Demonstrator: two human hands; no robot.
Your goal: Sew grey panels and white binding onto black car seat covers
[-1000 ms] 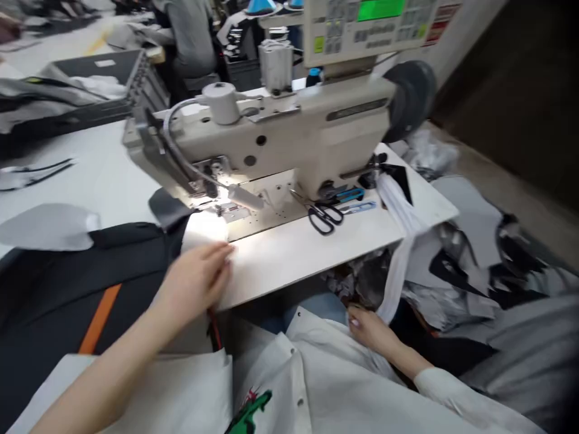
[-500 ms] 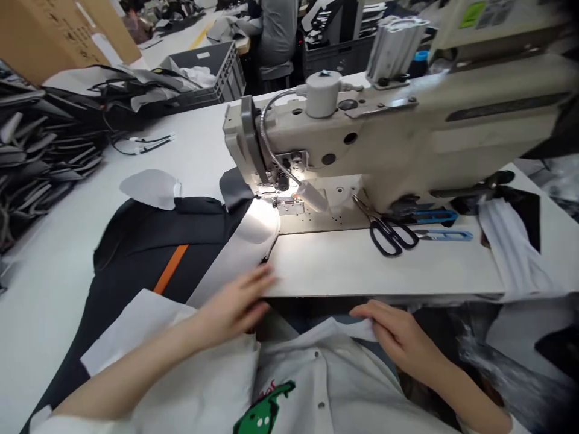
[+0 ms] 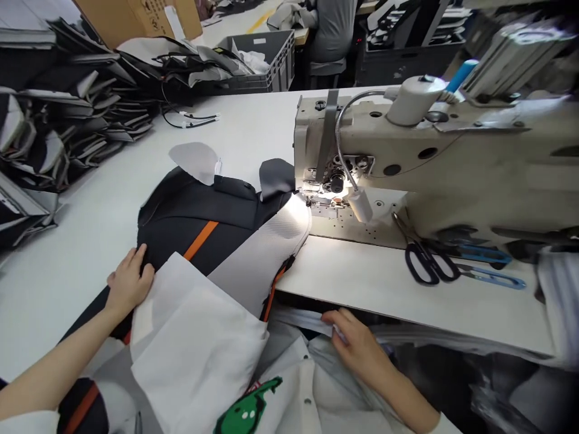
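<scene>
A sewn black fabric cover [image 3: 203, 202] with an orange stripe and a light grey panel [image 3: 253, 253] lies on the table, its grey end under the sewing machine's needle area [image 3: 312, 202]. My left hand [image 3: 129, 283] is closed on the cover's left edge, thumb and fingers bent over the black fabric. Near my lap, below the table's front edge, my right hand [image 3: 357, 343] pinches the end of a white fabric strip [image 3: 303, 317]. The strip runs left towards the cover; its far end is hidden. White cloth [image 3: 199, 337] lies over the cover's near part.
The sewing machine [image 3: 443, 163] fills the right side. Black-handled scissors [image 3: 427, 259] and blue thread snips [image 3: 493, 277] lie by its bed. Stacked fabric pieces [image 3: 90, 108] stand at left, a grey crate [image 3: 271, 63] behind. A person in grey [image 3: 335, 30] sits beyond.
My left hand has moved left from beside the grey panel to the cover's left edge. My right hand still pinches the white strip. The view has shifted, placing the machine further right.
</scene>
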